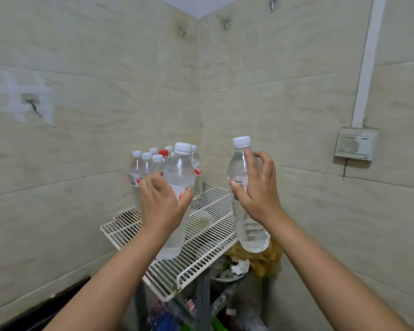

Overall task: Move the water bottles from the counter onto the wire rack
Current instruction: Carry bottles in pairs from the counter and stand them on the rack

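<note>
My left hand point(163, 201) grips a clear water bottle point(180, 170) with a white cap and red-and-white label, held upright over the left part of the white wire rack point(208, 232). My right hand point(256, 192) holds a second clear white-capped bottle point(239, 163) upright, above the rack's right edge. Several more bottles point(146, 166) stand clustered at the rack's back left corner against the wall; one has a red cap point(163, 152). Their lower parts are hidden behind my left hand.
Tiled walls meet in a corner right behind the rack. A grey switch box point(355, 144) hangs on the right wall. Under the rack lie a yellowish bag point(265, 259) and assorted clutter point(177, 314). A dark counter edge point(46, 304) shows at lower left.
</note>
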`<state>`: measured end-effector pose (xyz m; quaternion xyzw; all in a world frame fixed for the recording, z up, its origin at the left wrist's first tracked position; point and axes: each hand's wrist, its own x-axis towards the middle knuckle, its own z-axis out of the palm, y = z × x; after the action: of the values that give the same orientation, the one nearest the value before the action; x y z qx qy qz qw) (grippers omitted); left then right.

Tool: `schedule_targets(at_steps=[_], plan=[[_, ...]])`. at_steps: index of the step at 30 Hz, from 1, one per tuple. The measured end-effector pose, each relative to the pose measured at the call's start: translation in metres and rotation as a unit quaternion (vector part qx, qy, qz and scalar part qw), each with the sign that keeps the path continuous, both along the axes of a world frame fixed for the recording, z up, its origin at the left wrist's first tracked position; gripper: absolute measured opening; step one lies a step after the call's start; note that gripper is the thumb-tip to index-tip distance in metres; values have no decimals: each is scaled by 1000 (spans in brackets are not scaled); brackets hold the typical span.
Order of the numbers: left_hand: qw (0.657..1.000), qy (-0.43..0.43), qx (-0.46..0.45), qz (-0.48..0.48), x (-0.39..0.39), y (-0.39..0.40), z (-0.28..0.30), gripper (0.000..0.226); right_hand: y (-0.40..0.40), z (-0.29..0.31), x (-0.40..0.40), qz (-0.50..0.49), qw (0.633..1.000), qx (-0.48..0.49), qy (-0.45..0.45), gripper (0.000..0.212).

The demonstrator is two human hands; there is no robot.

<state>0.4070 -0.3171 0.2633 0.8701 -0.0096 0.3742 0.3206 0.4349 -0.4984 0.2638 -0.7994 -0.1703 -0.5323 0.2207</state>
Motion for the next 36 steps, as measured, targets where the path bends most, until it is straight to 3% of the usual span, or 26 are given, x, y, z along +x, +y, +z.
schedule_targets(at_steps=[9, 19, 22, 32, 36], plan=[[992, 82, -25, 91, 94, -61, -9, 72, -55, 2, 114, 163, 977, 73, 113, 82], [987, 98, 11, 130, 199, -81, -14, 77, -37, -23, 236, 212, 964, 47, 152, 66], [985, 117, 10, 124, 223, -83, -21, 77, -28, -31, 265, 233, 953, 54, 187, 73], [980, 106, 4, 168, 238, -68, -45, 77, -42, -42, 299, 306, 919, -10, 246, 77], [974, 111, 57, 191, 232, -71, -31, 68, -59, -29, 297, 281, 940, -64, 180, 65]])
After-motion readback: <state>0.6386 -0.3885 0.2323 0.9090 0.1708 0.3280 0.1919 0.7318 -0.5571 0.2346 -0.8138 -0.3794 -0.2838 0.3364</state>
